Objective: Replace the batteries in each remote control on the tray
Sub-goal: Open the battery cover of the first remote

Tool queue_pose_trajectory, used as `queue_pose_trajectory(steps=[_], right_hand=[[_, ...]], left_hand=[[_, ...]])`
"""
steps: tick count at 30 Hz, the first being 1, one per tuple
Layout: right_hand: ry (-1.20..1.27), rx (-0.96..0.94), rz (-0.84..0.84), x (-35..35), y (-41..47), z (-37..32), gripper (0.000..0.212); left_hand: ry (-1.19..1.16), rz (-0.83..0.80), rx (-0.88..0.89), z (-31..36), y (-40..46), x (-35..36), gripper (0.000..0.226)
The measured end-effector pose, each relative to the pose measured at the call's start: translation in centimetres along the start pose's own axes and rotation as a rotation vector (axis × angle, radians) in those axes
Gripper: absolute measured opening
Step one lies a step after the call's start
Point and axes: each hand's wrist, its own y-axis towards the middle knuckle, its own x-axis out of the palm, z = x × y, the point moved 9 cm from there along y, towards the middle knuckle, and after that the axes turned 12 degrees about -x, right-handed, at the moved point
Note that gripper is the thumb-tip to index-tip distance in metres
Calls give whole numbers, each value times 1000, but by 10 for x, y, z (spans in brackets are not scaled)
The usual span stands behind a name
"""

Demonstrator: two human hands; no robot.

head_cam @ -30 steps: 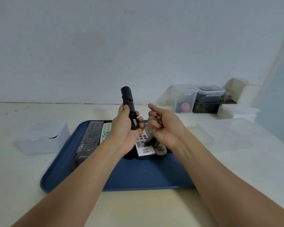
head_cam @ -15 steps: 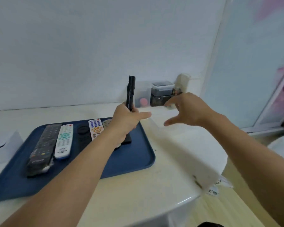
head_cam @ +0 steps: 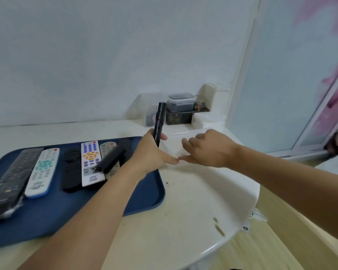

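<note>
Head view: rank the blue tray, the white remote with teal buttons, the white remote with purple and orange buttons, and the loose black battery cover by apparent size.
1. blue tray, by far.
2. white remote with teal buttons and white remote with purple and orange buttons: they look alike, so I leave them unranked.
3. black battery cover.

The left hand (head_cam: pixel 150 154) grips a slim black remote (head_cam: pixel 159 121) upright above the right edge of the blue tray (head_cam: pixel 141 201). The right hand (head_cam: pixel 209 149), fingers curled, reaches over a clear plastic box (head_cam: pixel 185 137) on the white tabletop (head_cam: pixel 183 211), just beside the left hand; whether it holds anything cannot be told. On the tray lie several remotes side by side, among them a white remote with teal buttons (head_cam: pixel 42 172) and a loose black battery cover (head_cam: pixel 110 159) lying across two of them.
</note>
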Motion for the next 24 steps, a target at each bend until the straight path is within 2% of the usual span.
queue_pose_trajectory(steps=[3,7,9,11,14,16,19,21,24], right_hand=[[60,-26,11,2,0,5,58],[131,-5,-25,-15,2,19,59],[189,168,158,-42,-2,44,43],[342,471,315,-47,-14,81,40],[490,791,359,-17,-26,103,42],[576,890,407,-1,-29,102,47],[645,919,487,3,-28,96,42],[654,897,421,11,-21,91,37],[797,903,99,45,-17,82,21]], left_hand=[[-26,4,20,-4,0,0,71],[-107,-76,-11,-11,5,5,101],[-144,-59,-42,-17,8,3,108],[-192,-47,-71,-22,11,2,100],[-225,-52,-95,-26,13,4,82],[-242,-57,-111,-28,15,4,78],[-260,-72,-103,-28,17,4,85],[-275,-90,-89,-27,17,4,93],[-295,-119,-79,-27,16,5,101]])
